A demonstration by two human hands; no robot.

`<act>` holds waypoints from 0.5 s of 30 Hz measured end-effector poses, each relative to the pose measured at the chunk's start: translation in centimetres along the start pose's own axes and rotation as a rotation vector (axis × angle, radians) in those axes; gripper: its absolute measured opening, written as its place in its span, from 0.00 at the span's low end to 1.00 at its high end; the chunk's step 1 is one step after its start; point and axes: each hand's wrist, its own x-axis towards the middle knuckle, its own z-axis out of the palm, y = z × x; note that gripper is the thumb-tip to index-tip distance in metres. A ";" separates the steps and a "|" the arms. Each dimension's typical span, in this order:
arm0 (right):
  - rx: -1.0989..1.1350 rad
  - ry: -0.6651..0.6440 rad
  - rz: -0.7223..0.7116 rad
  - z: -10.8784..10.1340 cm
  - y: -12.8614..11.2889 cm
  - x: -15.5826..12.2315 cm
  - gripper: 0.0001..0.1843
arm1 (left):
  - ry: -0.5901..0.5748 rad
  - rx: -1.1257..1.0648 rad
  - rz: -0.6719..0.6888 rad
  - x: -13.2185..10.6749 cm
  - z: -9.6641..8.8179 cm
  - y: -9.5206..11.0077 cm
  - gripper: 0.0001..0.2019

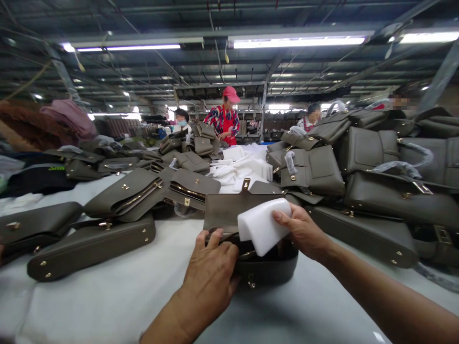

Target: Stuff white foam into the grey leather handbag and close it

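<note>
- Fingers of the left hand curl over the near rim of an open grey handbag, thumb side gripping the mouth edge; closed on the bag, holding it open and steady.
- Right hand pinches a white foam block between thumb and fingers, closed firmly on it; the block's lower corner sits at the bag's opening, upper part clear above it.
- Handbag stands at the near middle of the bench, flap thrown back away from the person, gold clasp showing at the flap's far edge.
- Judgement on technique: keep the left hand spreading the mouth wide, angle the foam corner-first, press evenly so the block seats flat without creasing the lining or catching the hardware.
- Bench surface: white padded sheet, bare toward the near edge.
- Left side of bench: finished grey bags lying on their sides, gold studs and clasps visible.
- Right side: taller heap of grey bags, some handles wrapped in white film.
- Middle far: loose stack of white foam pieces among more bags.
- Far edge: a person in a red cap and patterned top working, two others nearby, details too small.
- Room: factory hall, dark beamed ceiling, long fluorescent tubes overhead.
</note>
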 end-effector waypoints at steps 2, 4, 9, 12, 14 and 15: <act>-0.125 -0.021 -0.025 0.5 -0.3 0.5 0.22 | -0.012 -0.028 0.016 0.0 -0.2 -0.1 0.13; -0.365 -0.002 -0.144 1.0 -0.6 0.9 0.19 | -0.023 -0.046 0.030 0.0 -0.3 -0.2 0.13; -0.875 -0.028 -0.339 1.7 -1.1 1.1 0.15 | -0.041 -0.056 0.028 -0.1 -0.6 -0.5 0.11; -0.999 -0.261 -0.359 1.4 -1.6 0.5 0.12 | -0.061 -0.062 0.022 -0.2 -0.9 -0.7 0.11; -0.999 -0.413 -0.291 1.1 -2.3 0.0 0.12 | -0.062 -0.074 0.024 -0.2 -1.0 -0.8 0.11; -0.991 -0.463 -0.252 1.0 -2.8 -0.2 0.13 | -0.061 -0.081 0.027 -0.2 -1.0 -0.9 0.11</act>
